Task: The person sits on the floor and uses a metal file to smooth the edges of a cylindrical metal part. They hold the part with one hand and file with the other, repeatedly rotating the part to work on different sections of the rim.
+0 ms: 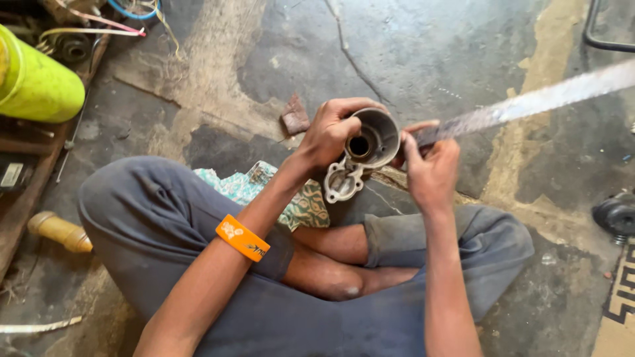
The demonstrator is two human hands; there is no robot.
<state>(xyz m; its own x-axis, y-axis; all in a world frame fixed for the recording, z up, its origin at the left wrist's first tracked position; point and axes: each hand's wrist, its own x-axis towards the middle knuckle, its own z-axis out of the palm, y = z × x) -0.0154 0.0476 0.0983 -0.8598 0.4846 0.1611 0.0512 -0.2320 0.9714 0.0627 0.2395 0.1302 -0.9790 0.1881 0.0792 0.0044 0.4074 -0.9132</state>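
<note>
Above lap, hands (380,149) grip housing (370,142), strip (529,102)

We sit cross-legged, both arms stretched forward; left hand (331,132) curled in a grip, right hand (431,168) pinching, thumb up.

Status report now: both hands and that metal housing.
Left hand gripping grey metal housing, open end up. Right hand holding long metal strip at the housing's rim. Patterned cloth on lap below; nothing blocking.
</note>
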